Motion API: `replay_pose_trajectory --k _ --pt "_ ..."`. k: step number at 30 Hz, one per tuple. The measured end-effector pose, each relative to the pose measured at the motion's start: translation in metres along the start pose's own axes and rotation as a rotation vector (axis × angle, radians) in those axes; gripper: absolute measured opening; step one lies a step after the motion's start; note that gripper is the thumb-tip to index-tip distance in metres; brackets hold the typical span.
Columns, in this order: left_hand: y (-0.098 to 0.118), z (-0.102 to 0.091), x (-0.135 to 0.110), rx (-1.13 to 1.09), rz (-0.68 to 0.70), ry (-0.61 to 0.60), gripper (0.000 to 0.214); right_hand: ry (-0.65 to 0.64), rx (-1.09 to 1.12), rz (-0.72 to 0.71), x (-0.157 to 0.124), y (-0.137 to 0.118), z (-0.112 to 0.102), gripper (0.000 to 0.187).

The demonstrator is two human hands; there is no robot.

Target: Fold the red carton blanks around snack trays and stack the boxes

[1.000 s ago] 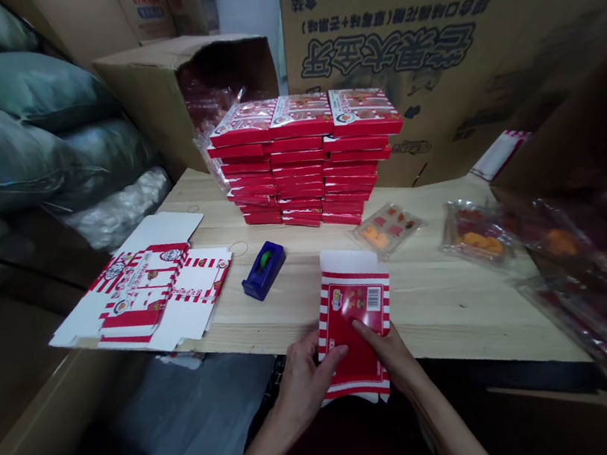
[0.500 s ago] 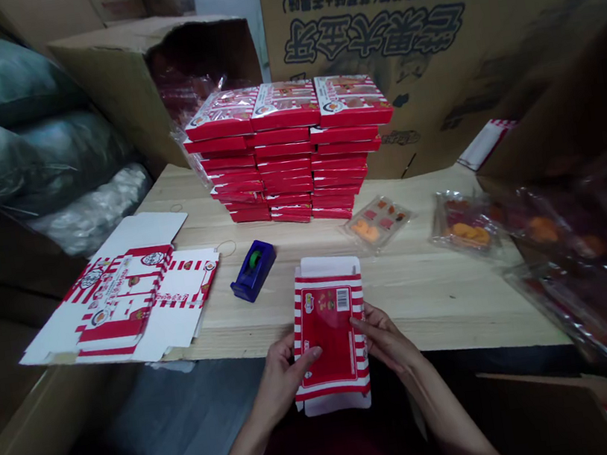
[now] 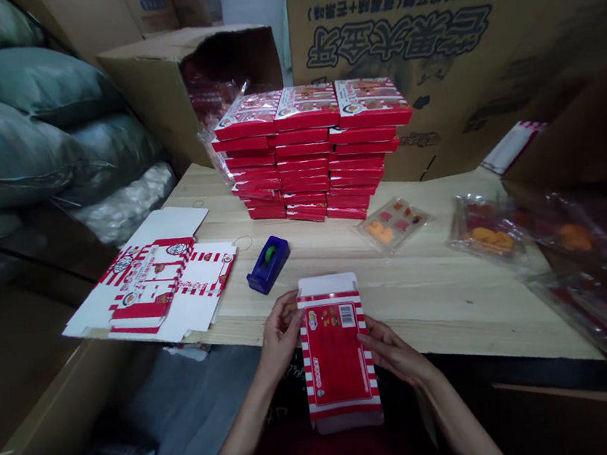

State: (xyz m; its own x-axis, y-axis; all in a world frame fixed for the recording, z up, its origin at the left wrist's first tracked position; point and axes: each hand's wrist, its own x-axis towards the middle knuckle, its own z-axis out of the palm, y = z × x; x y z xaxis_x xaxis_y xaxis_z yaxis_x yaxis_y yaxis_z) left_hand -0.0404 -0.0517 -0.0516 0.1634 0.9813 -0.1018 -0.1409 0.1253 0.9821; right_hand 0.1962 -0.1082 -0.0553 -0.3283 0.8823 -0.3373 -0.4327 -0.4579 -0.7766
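On my feed the flattened paperboard carton [image 3: 337, 351] sits between both hands, just over the near edge of the wooden tabletop [image 3: 434, 314], with its red printed face up and a white end flap [image 3: 326, 284] pointing away from me. It looks light and fairly stiff, though I'd expect it to flex across the middle and crease at the fold lines, and the glossy print may be a little slippery. I judge the long side edges the safest place to hold it, with the flaps left free. My left hand [image 3: 280, 336] has its fingers loosely curled against the carton's left edge, and my right hand [image 3: 392, 354] lies flatter, its fingers spread and reaching onto the right edge. Both look like light side holds rather than hard pinches, but I can't tell where the thumbs sit underneath. Both forearms angle in from the near side, with the wrists low. Ahead of my left hand is a blue tape dispenser [image 3: 267, 265], and further left lie flat printed blanks [image 3: 148, 287]. Beyond both hands rises a stack of red cartons [image 3: 310, 159], and ahead of my right hand lies a clear plastic tray [image 3: 393, 224].
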Motion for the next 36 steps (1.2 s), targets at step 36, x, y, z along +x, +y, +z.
replay_pose_trajectory --k 36 --pt "-0.006 0.009 0.014 -0.4 -0.422 -0.089 0.061 0.261 0.055 -0.118 0.023 -0.01 -0.008 0.066"
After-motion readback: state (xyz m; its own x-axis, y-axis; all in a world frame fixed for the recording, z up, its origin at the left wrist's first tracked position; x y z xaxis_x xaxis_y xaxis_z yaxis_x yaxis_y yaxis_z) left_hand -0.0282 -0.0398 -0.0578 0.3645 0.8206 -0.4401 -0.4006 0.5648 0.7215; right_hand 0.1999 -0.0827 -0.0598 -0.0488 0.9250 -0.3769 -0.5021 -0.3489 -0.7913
